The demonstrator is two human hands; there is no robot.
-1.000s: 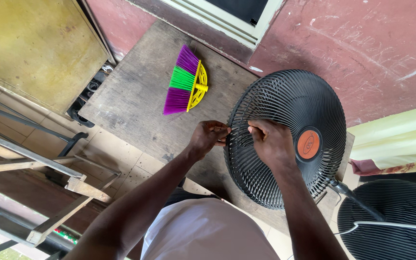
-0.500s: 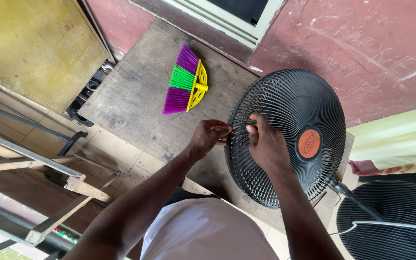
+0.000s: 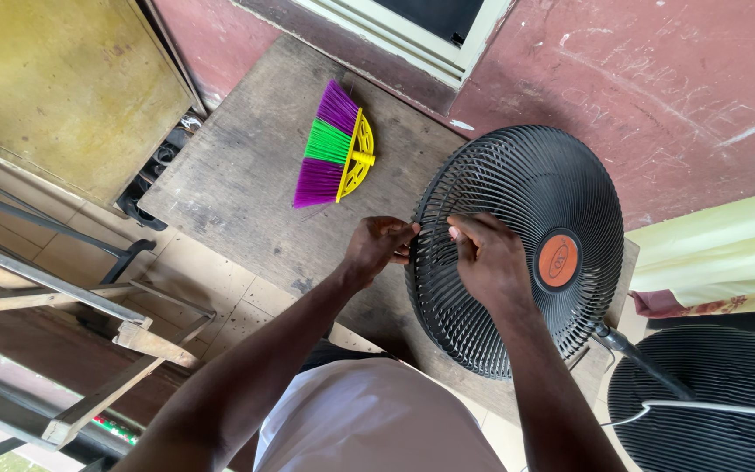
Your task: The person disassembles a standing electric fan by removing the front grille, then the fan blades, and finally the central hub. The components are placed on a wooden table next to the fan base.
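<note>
A black round fan grille [image 3: 535, 183] with an orange centre badge [image 3: 558, 260] stands tilted on a worn wooden table [image 3: 238, 183]. My left hand [image 3: 379, 247] pinches the grille's left rim from outside. On the grille's ribs just right of that rim lies my right hand [image 3: 487, 258], fingers curled on them. Whether it grips a small part there is hidden by the fingers.
A purple and green brush head [image 3: 332, 159] with a yellow base lies on the table's far side. A second black grille [image 3: 709, 402] with a white cable sits low right. A yellowish cabinet [image 3: 63, 79], metal and wooden frames stand left; a reddish wall lies behind.
My right hand has shifted slightly on the ribs near the rim, lifting and settling back. The left hand and grille have stayed in place.
</note>
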